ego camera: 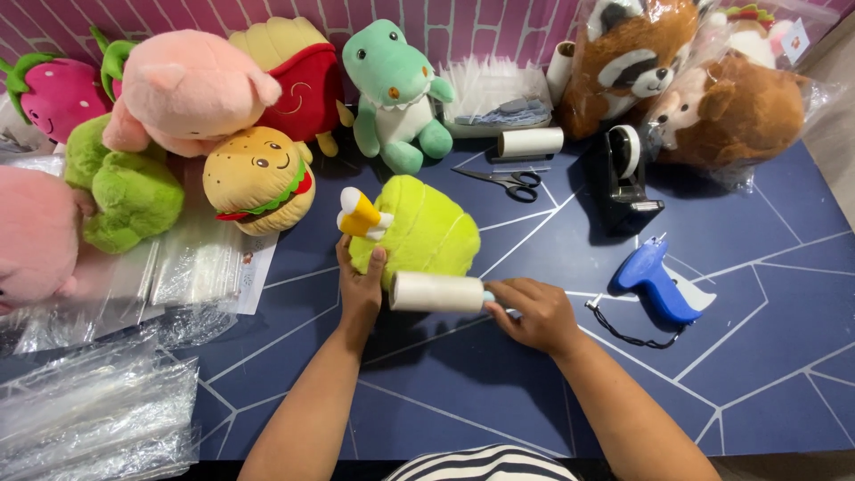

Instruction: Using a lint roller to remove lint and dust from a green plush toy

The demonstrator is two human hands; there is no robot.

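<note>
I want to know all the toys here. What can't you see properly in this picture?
Head view only:
- The lime green plush toy: its face is turned away, and the left hand covers its lower edge.
- The white lint roller: the right hand hides its handle.
- The pink plush toy: cut off by the left edge.
- The brown plush animals in clear bags: blurred by shiny plastic glare.

Fuzzy green plush toy [426,230]; papery white lint roller [436,292]; glossy blue plastic tagging gun [655,283].
</note>
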